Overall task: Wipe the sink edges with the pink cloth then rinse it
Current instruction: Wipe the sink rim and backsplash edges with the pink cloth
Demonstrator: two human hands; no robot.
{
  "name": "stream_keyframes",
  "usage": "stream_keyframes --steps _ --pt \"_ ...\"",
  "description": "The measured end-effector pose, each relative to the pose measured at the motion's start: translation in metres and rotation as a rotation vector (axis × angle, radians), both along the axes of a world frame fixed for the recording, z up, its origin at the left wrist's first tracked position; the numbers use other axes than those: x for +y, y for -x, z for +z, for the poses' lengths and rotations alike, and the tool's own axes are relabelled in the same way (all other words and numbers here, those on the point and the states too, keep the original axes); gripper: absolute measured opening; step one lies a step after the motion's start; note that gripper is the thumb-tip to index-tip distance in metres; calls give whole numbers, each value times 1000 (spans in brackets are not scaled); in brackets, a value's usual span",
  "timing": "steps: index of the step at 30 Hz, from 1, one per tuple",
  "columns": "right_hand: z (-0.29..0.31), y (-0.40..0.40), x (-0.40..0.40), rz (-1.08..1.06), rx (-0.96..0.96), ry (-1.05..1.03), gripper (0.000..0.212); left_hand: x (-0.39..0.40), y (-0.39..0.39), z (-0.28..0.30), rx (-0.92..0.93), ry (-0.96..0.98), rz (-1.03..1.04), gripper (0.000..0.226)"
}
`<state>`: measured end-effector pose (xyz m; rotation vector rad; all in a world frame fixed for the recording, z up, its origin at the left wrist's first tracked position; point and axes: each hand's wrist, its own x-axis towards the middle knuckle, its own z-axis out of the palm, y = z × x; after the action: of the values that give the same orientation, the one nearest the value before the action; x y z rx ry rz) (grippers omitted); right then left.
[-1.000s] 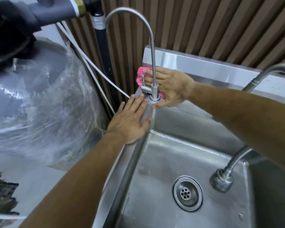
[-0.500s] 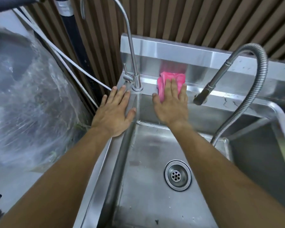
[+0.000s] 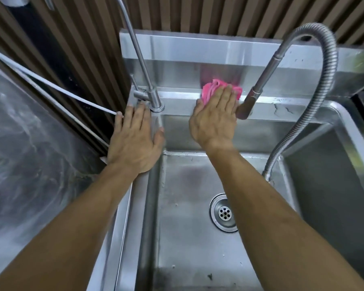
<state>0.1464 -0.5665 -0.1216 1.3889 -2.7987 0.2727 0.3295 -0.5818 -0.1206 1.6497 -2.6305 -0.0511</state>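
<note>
- Two hands are at work on the steel sink (image 3: 332,116), and we look down on them from above.
- We have our right hand (image 3: 214,120) laid flat on the pink cloth (image 3: 212,88), fingers straight and close together, pressing it down on the back ledge of the sink.
- The cloth is bunched under our fingertips; its far edge touches the upright splashback (image 3: 198,53), where we see a faint pink reflection.
- The cloth lies between the thin tap (image 3: 153,99) on the left and the spray head (image 3: 247,106) on the right; our little finger is just beside the spray head, and we cannot tell whether they touch.
- We rest our left hand (image 3: 135,141) palm down on the left rim of the sink, fingers straight and slightly spread, fingertips near the base of the thin tap, thumb at the inner edge of the rim.
- The spray head hangs from a ribbed metal hose (image 3: 322,80) that arches over the right side and comes down into the basin at its right wall.
- The drain (image 3: 224,213) sits in the basin floor, partly hidden by our right forearm.
- A white tube (image 3: 51,89) runs along the slatted brown wall (image 3: 198,13) and ends near our left little finger.
- A plastic-wrapped bulk (image 3: 25,154) fills the left side; we cannot tell what it is.
</note>
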Motion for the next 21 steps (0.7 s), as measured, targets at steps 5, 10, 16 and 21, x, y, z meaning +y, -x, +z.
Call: stream_keyframes --steps 5,10,16,21 --pt "7 -53 -17 31 -123 107 66 -4 4 1 -28 -18 11 80" --pt "7 -46 -9 375 -151 149 55 -8 1 1 -1 -17 8 68" --pt "0 -1 7 62 -13 56 61 -6 3 4 0 -40 15 77" --pt "-1 -35 -8 150 -36 128 60 -6 4 2 -25 -36 17 69"
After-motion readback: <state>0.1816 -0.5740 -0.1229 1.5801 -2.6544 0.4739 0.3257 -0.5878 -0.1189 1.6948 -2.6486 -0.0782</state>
